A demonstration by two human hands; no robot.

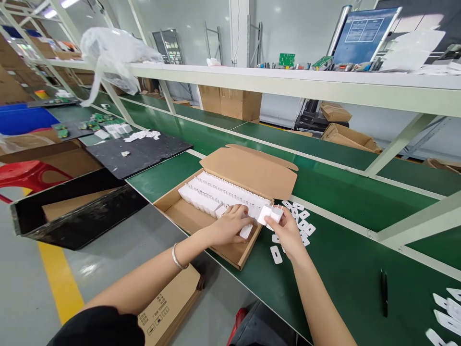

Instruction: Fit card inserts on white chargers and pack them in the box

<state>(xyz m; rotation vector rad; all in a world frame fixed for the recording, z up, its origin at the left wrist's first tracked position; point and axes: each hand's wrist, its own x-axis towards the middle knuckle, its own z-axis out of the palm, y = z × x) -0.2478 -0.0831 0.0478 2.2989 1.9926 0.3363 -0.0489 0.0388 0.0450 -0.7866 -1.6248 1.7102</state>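
Observation:
An open cardboard box (248, 252) lies on the green bench, with rows of white plug adapters (201, 194) packed inside, metal prongs showing along their tops. My left hand (230, 225) reaches into the box's near side, its fingers curled over a white adapter (246, 231). Just right of it, above the box's right edge, my right hand (286, 233) grips white plug adapters (271, 214) between thumb and fingers, prongs pointing up and away. Some of its fingers are hidden behind them. Small white plates with slots (276, 254) lie scattered beside and beyond my right hand.
Black tweezers (384, 293) lie on the bench at right, near more white plates (448, 312). A black mat (140, 151) with white pieces is at left. A white shelf (288, 79) spans the back. A black bin (72, 211) and red stool (32, 175) stand left.

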